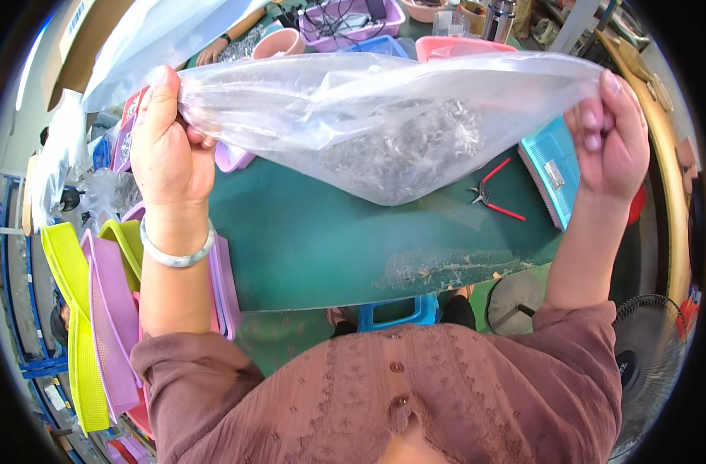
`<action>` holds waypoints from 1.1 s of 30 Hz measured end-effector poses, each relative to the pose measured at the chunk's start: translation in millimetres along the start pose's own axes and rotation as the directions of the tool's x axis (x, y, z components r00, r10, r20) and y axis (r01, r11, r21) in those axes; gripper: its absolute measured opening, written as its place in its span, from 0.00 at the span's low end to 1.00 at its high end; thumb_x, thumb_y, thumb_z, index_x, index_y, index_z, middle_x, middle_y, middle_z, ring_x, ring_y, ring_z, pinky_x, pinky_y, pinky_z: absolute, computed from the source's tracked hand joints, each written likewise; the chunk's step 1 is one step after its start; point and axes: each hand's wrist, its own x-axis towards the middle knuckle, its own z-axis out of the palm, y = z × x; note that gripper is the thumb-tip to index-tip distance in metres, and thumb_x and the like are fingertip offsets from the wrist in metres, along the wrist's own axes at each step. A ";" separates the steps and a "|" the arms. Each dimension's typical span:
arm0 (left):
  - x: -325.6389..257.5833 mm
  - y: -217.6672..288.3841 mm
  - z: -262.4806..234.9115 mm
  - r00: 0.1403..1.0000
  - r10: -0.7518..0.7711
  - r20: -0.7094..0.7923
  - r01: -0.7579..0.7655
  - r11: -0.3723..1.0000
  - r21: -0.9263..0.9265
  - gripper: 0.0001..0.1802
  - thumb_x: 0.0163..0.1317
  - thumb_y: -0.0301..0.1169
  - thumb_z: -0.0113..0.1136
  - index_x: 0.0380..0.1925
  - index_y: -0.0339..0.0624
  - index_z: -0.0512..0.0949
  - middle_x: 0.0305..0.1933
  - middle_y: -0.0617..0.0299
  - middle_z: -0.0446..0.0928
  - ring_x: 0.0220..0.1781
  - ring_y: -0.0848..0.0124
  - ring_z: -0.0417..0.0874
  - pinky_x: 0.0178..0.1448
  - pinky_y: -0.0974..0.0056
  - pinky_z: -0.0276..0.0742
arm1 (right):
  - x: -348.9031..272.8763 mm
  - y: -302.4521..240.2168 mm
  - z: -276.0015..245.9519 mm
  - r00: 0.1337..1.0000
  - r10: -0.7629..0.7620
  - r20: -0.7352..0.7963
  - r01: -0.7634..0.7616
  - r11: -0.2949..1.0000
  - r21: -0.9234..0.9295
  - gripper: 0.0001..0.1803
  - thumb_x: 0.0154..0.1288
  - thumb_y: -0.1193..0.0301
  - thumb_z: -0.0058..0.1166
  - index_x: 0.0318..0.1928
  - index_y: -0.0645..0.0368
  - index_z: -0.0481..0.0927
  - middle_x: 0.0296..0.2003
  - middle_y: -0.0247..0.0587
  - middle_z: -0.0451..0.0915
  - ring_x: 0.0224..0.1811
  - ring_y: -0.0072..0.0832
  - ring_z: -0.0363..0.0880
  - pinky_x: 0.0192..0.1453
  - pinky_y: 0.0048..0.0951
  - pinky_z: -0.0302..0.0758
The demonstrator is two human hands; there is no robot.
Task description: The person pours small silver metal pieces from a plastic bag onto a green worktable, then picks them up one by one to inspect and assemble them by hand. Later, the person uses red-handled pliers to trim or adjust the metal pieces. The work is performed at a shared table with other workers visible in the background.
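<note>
Lilac basket (109,309): far left. Left hand (171,155): fingers clenched on one end of a clear plastic bag (392,127). Bag: stretched above the green table (314,240), silvery pieces (415,143) showing at its sagging middle. Red-handled cutters (483,195): on the table. Turquoise basket (558,158). Right hand (612,139): gripping the bag's other end.

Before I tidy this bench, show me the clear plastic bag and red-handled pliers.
Clear plastic bag (295,108): head view, bare film on its left part.
Red-handled pliers (484,196): head view, near the joint.
</note>
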 end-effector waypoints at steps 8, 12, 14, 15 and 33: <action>18.8 -55.7 -41.2 0.993 -0.116 -0.027 0.109 0.978 -0.176 0.18 0.64 0.41 0.42 0.43 0.39 0.71 0.43 0.58 0.75 0.45 0.66 0.75 0.51 0.62 0.70 | 2.9 69.4 -53.0 0.987 -0.130 -0.092 0.070 0.872 -0.484 0.17 0.60 0.61 0.50 0.39 0.62 0.69 0.33 0.32 0.70 0.34 0.19 0.67 0.40 0.22 0.66; -14.8 -82.0 -63.4 0.996 -0.077 -0.040 0.062 0.958 -0.280 0.30 0.65 0.48 0.33 0.55 0.34 0.59 0.58 0.53 0.63 0.60 0.62 0.62 0.63 0.59 0.56 | -37.1 103.0 -37.0 0.990 0.016 0.140 0.077 0.769 -0.634 0.62 0.33 0.46 0.65 0.63 0.65 0.46 0.61 0.47 0.54 0.65 0.36 0.47 0.66 0.35 0.45; -31.0 -107.8 -58.5 0.930 0.047 0.365 -0.162 0.943 0.292 0.51 0.45 0.60 0.56 0.59 0.33 0.52 0.61 0.52 0.57 0.64 0.65 0.54 0.67 0.61 0.48 | -47.3 117.4 -24.3 0.995 0.030 0.091 0.025 0.838 -0.545 0.54 0.39 0.59 0.67 0.62 0.65 0.48 0.58 0.46 0.58 0.61 0.35 0.56 0.64 0.34 0.51; -32.3 -124.5 -42.9 0.870 0.188 0.457 -0.428 0.748 0.507 0.60 0.34 0.56 0.67 0.61 0.33 0.48 0.63 0.49 0.54 0.65 0.61 0.52 0.67 0.60 0.46 | -51.2 122.4 -32.4 0.998 0.060 -0.001 -0.053 0.869 -0.492 0.45 0.46 0.67 0.63 0.61 0.64 0.50 0.56 0.44 0.60 0.58 0.33 0.59 0.61 0.32 0.55; -50.7 -140.4 17.4 0.969 -0.229 -0.089 0.205 0.953 -0.224 0.11 0.54 0.18 0.48 0.38 0.35 0.73 0.40 0.60 0.75 0.42 0.72 0.74 0.47 0.67 0.69 | 19.3 129.3 -34.1 0.892 -0.094 -0.442 0.041 0.991 -0.127 0.08 0.62 0.73 0.46 0.39 0.63 0.75 0.31 0.30 0.74 0.32 0.16 0.69 0.33 0.19 0.67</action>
